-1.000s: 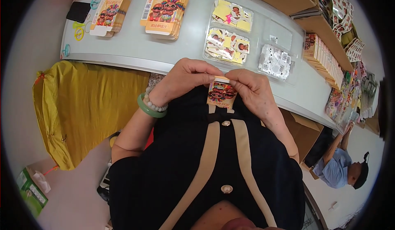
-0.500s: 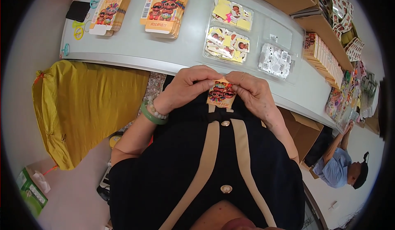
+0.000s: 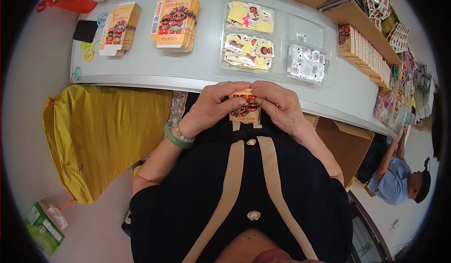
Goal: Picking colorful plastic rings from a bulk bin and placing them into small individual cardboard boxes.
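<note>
Between my two hands, just in front of the table edge, is a small orange cardboard box (image 3: 245, 115) with cartoon figures printed on it. My left hand (image 3: 220, 102) grips its left side, thumb lying across the printed face. On the other side, my right hand (image 3: 278, 104) pinches the upper right, fingers meeting the left ones at the top. Both hands cover the box's upper end, so I cannot tell whether its flap is closed. Two stacks of flat printed cartons, a smaller stack (image 3: 120, 30) and a larger stack (image 3: 175, 22), lie on the table at the left.
A clear plastic tray (image 3: 282, 29) holds picture stickers (image 3: 249, 51) and white labels (image 3: 305, 64). Right of it stands a row of filled boxes (image 3: 361, 51) beside open cardboard cartons. A yellow sack (image 3: 110, 136) hangs below the table at left. Another person (image 3: 399, 178) is at far right.
My left thumb has slid down over the printed face, and both hands have closed in around the box's top. The whole view has shifted slightly.
</note>
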A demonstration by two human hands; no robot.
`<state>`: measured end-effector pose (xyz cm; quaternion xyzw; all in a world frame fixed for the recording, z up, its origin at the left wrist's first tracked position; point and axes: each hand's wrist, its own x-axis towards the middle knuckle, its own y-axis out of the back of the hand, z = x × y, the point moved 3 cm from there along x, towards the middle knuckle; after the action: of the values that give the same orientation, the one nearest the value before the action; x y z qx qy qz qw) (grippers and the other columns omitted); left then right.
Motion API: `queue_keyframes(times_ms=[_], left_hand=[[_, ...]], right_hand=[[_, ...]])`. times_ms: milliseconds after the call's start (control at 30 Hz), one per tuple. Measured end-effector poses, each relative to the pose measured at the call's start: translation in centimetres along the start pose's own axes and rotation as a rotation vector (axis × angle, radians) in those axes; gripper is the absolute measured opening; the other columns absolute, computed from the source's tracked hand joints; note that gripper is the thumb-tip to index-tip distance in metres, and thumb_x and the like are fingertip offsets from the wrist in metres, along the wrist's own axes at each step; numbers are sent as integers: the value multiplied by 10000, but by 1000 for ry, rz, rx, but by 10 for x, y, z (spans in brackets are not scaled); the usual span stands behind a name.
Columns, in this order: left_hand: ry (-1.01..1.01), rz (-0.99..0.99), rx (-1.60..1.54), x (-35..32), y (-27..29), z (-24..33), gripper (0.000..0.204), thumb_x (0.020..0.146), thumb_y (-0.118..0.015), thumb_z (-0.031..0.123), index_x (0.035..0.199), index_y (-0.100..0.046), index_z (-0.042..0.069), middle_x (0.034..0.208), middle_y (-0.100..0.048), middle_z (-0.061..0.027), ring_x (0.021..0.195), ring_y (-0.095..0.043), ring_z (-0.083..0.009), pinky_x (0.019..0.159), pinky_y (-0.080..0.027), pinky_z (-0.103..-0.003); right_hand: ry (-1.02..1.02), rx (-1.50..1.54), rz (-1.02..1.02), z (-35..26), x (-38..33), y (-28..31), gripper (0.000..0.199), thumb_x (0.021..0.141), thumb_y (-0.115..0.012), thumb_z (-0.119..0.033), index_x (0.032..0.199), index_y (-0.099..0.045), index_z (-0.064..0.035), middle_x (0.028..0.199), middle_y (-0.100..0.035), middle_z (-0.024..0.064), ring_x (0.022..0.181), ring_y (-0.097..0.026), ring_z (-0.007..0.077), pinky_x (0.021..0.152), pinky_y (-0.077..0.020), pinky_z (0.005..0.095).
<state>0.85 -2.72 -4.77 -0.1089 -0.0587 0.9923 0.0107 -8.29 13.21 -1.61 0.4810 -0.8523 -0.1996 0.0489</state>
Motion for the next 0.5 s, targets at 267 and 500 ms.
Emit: queue_keyframes(times_ms=[267,500], left_hand=[[-63,363,-204,10,12,18,299,909,-545,63,1197,-577,-13,1095,-636,-79,980,-580,-145,878,-458,-264],[-183,304,-102,49,-3,54,270,910,-539,71,1161,-600,-6,1124,-612,-90,1014,-558,-147,905,-442,-264]], right_hand=[[-254,559,25,8,2,-14,605,822,-619,-46,1357,-337,-49,1079,-616,101,902,-603,132,796,-482,279],[-82,56,786,0,-3,99,382,835,-637,-75,1194,-524,-10,1016,-611,48,867,-566,82,713,-468,218]])
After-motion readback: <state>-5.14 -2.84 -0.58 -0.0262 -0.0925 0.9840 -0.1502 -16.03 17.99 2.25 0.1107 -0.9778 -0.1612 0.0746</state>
